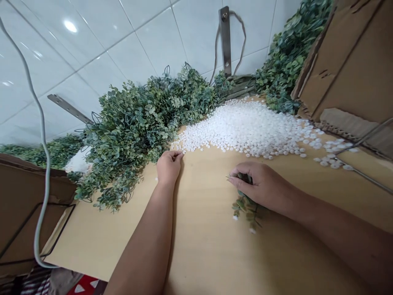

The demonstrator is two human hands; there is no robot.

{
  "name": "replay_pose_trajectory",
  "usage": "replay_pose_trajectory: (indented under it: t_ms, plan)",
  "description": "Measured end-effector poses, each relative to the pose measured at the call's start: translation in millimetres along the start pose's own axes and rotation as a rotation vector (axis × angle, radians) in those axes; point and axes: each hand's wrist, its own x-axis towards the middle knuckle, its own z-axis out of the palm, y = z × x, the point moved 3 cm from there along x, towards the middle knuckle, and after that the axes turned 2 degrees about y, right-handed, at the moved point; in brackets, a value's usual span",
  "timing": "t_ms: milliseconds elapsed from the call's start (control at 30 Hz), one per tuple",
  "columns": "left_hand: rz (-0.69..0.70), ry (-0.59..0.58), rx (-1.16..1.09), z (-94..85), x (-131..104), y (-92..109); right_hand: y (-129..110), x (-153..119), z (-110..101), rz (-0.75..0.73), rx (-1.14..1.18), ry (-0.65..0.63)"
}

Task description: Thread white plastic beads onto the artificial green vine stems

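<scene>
My right hand (254, 182) is closed around a sprig of artificial greenery (247, 209), held over the table. Its leaves hang below my palm, and small white pieces show at two of the tips. My left hand (169, 166) is at the near left edge of a heap of small white plastic discs (245, 125). Its thumb and fingers are pinched together at the heap's edge; whatever lies between them is too small to make out. Just left of that hand rises a big pile of artificial green sprigs (138, 119).
Cardboard boxes stand at the right (353, 61) and left (27, 209). A pale cable (41, 123) hangs down the left side. Behind the wooden table (202, 229) is a tiled wall with a metal bracket (225, 41). Metal rods (365, 176) cross the right edge.
</scene>
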Motion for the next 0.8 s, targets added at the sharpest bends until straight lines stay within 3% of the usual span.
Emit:
replay_pose_trajectory:
  t_ms: [167, 300, 433, 800]
  plan:
    - [-0.055, -0.074, -0.27, 9.4, -15.7, 16.6, 0.4, 0.1, -1.4, 0.047, 0.062, 0.011]
    - [-0.171, -0.327, -0.728, 26.5, -48.1, 45.8, 0.2, 1.4, -2.4, 0.07, 0.194, 0.016]
    - [-0.297, -0.596, -0.879, 37.8, -73.1, 64.8, 2.0, 2.4, -2.1, 0.11, 0.27, 0.029]
    - [-0.354, -0.679, -0.948, 39.3, -73.4, 63.9, 0.1, 0.4, -3.8, 0.145, 0.256, 0.139]
